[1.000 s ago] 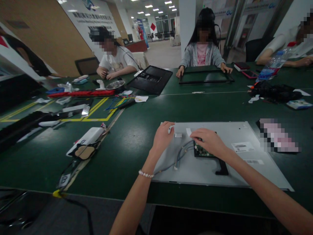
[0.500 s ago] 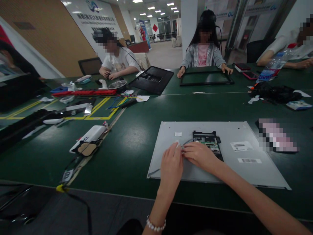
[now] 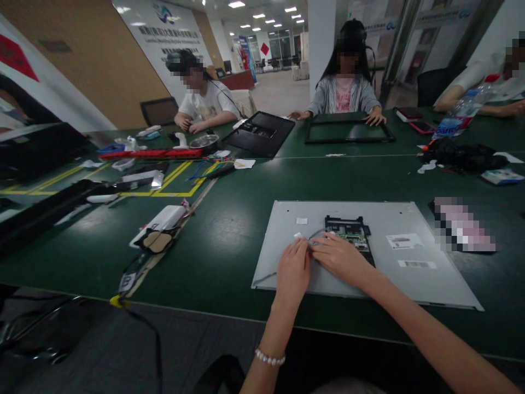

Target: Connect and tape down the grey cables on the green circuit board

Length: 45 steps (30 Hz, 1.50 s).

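A silver-grey flat display panel [image 3: 394, 219] lies on the green table in front of me, with a black-framed circuit board [image 3: 356, 241] on its upper middle. A thin grey cable [image 3: 317, 232] runs from beside the board to my fingertips, and its other part [image 3: 266, 277] shows left of my wrist. My left hand [image 3: 294, 267] is closed in a pinch on the cable, a small white tab [image 3: 298, 235] at its fingertips. Fingertips meeting the left ones, my right hand [image 3: 338, 256] also pinches the cable. The exact grip is partly hidden by my fingers.
A phone [image 3: 465, 225] lies right of the panel. To the left are a white battery pack [image 3: 159, 227] with a cord and a long black bar [image 3: 53, 205]. Across the table, a person touches a black frame [image 3: 348, 139]; a black cover [image 3: 260, 134] lies beside it.
My view has shifted slightly, moving the left-side things rightward. Both my hands stay together on the cable. The person opposite has moved one hand off the black frame's corner.
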Each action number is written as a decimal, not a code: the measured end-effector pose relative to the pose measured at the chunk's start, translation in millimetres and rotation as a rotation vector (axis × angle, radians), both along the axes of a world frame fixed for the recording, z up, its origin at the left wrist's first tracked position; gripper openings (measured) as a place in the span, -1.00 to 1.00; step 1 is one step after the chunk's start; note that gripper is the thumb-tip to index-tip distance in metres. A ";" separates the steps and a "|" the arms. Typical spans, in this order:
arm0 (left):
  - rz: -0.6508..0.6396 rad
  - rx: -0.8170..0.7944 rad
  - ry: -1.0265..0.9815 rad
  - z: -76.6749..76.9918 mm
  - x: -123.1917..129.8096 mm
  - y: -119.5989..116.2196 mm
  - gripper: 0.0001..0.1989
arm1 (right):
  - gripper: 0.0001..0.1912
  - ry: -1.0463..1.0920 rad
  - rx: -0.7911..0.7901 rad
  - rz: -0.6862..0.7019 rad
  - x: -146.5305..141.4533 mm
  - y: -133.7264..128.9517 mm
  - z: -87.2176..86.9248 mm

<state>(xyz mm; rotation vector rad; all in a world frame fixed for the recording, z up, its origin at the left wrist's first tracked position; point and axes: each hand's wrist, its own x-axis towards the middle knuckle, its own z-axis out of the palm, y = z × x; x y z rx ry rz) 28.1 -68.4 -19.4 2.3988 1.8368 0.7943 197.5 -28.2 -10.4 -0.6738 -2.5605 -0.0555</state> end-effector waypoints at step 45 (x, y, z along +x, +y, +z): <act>0.003 -0.156 -0.132 13.5 -1.9 -2.0 -0.68 | -0.80 0.019 -0.150 -0.017 6.6 50.1 35.0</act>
